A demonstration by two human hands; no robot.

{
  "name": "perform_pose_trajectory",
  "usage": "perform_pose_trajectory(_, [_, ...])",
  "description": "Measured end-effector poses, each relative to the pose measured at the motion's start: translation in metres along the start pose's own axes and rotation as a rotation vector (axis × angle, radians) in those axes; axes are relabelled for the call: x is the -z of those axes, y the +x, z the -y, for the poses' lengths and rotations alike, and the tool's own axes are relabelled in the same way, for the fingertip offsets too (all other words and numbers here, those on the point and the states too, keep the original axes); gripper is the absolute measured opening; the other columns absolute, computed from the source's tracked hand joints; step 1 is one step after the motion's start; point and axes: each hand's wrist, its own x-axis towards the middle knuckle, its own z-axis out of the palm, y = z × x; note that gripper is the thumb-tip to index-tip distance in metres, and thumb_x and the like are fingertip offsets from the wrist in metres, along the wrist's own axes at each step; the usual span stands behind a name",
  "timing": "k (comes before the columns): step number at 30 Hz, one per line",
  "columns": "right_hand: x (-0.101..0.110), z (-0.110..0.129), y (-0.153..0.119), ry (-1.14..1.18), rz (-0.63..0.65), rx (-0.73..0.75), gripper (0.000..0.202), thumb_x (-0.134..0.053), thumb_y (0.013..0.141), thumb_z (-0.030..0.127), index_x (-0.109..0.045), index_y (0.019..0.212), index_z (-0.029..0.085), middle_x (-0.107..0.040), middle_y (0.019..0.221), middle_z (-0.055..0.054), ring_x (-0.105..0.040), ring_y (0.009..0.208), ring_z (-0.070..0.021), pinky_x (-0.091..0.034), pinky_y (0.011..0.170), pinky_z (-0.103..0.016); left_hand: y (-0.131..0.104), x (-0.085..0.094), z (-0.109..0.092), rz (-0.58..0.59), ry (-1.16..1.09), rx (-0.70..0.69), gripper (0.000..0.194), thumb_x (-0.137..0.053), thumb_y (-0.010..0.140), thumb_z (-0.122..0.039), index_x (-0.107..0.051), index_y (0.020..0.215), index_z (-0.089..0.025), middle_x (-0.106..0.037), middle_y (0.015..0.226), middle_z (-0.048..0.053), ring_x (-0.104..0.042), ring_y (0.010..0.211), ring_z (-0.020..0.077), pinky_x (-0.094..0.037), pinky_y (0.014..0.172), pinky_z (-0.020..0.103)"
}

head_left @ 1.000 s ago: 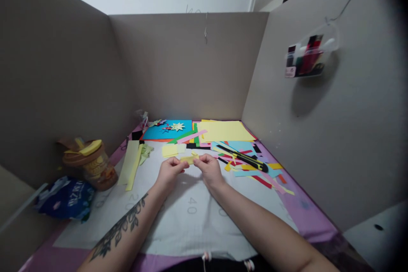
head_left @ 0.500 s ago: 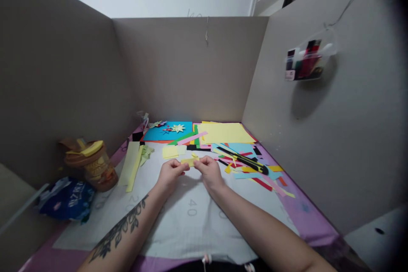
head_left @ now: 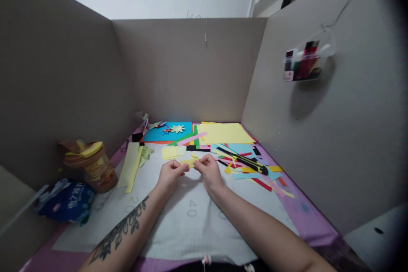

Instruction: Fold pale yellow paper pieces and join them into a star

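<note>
A small yellow piece of paper (head_left: 190,163) is stretched between my two hands, above the white sheet. My left hand (head_left: 170,175) pinches its left end between thumb and fingers. On the other end, the thumb and fingers of my right hand (head_left: 208,173) are closed. Just beyond the held piece lies a small yellow scrap (head_left: 194,156). Farther back are yellow paper squares (head_left: 170,153). To the left of my hands, long pale strips (head_left: 130,164) lie beside folded pale green paper pieces (head_left: 145,154).
A black and yellow utility knife (head_left: 251,163) rests among coloured paper strips (head_left: 261,183) at right. Blue card (head_left: 156,134) with paper stars (head_left: 177,128) and yellow sheets (head_left: 226,133) lie at the back. A lidded cup (head_left: 95,165) and blue packet (head_left: 65,199) stand left. Grey partitions (head_left: 191,72) enclose the table.
My hands keep nearly the same place and still hold the yellow paper. The view has shifted very slightly.
</note>
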Motion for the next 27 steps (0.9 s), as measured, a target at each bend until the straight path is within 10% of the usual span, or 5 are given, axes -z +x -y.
perform_pose_trajectory(27, [0.0021, -0.0021, -0.0011, -0.050, 0.013, 0.051, 0.029, -0.074, 0.064, 0.025, -0.045, 0.069, 0.021, -0.050, 0.062, 0.006, -0.048, 0.058, -0.0112, -0.039, 0.059, -0.025, -0.0045, -0.0017, -0.0085, -0.069, 0.071, -0.055, 0.040, -0.077, 0.059, -0.034, -0.040, 0.052, -0.019, -0.061, 0.049, -0.002, -0.059, 0.052, 0.0141, -0.039, 0.053, 0.022])
